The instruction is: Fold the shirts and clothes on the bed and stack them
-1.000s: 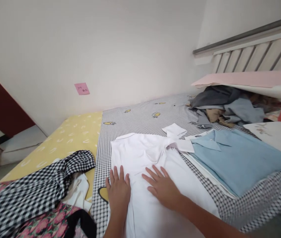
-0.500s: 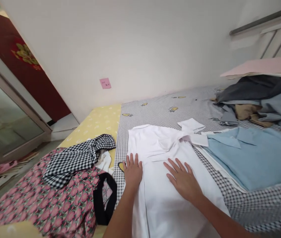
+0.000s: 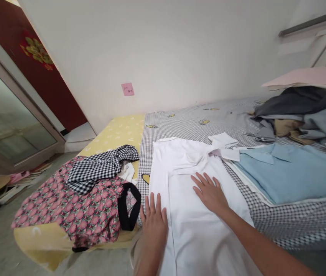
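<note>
Lower centre: left hand (image 3: 155, 224) and right hand (image 3: 211, 193) palms down on the white cloth shirt (image 3: 191, 222), grip open, fingers spread, nothing grasped; shirt laid out long on the bed (image 3: 177, 130), wrinkled up top, not yet compact. Right of frame: pale-blue collared shirt (image 3: 298, 172), looks done, flat rectangle. Loose, apparently left over: pink floral garment (image 3: 73, 203) at left, grey-and-brown clothes heap (image 3: 301, 101) farther off, upper right.

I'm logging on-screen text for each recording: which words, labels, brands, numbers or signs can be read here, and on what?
No text is legible.
Pink note on the wall: dark marks like handwriting, too small and blurred to read.
White shirt: no readable label.
</note>
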`<state>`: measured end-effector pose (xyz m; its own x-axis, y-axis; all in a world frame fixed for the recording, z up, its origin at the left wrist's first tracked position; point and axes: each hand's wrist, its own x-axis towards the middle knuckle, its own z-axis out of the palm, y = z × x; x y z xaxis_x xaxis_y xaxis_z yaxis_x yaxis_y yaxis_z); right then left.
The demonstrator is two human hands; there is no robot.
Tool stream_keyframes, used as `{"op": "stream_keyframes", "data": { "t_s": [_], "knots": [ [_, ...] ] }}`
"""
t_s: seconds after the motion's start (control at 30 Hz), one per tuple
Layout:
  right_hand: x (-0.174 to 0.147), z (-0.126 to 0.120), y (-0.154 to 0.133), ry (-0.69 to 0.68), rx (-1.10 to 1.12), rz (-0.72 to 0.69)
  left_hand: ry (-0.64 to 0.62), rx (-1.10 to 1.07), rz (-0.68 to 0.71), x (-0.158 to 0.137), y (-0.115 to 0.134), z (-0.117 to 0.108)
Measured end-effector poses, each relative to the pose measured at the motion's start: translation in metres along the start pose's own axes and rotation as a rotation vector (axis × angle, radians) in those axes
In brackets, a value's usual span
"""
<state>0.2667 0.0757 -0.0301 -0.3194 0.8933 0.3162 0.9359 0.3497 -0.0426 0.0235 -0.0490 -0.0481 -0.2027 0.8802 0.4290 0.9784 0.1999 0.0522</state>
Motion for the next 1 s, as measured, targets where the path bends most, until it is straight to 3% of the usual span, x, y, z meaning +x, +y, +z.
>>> {"op": "stream_keyframes", "data": {
  "t_s": [0.2,0.5,0.6,0.7,0.83,0.9,1.0],
  "knots": [
    [-0.001,-0.001,-0.001,-0.003,-0.008,0.025,0.029,0.042,0.070,-0.036,-0.011,0.005],
    [-0.001,-0.006,-0.005,0.018,0.047,0.036,-0.010,0.020,0.101,-0.040,-0.017,-0.005],
    [0.000,-0.007,-0.005,0.020,0.051,0.041,0.022,-0.023,0.054,-0.037,-0.019,-0.007],
    [0.001,-0.011,-0.006,-0.011,0.062,0.055,0.171,-0.096,0.042,-0.014,-0.014,-0.021],
    [0.004,-0.014,-0.006,-0.021,0.126,0.059,0.341,-0.243,0.231,0.051,0.008,-0.042],
    [0.006,-0.014,-0.006,-0.016,0.161,0.070,0.305,-0.273,0.311,0.086,0.021,-0.039],
    [0.007,-0.016,-0.005,-0.013,0.193,0.091,0.110,-0.238,0.366,0.119,0.030,-0.011]
  ]
}}
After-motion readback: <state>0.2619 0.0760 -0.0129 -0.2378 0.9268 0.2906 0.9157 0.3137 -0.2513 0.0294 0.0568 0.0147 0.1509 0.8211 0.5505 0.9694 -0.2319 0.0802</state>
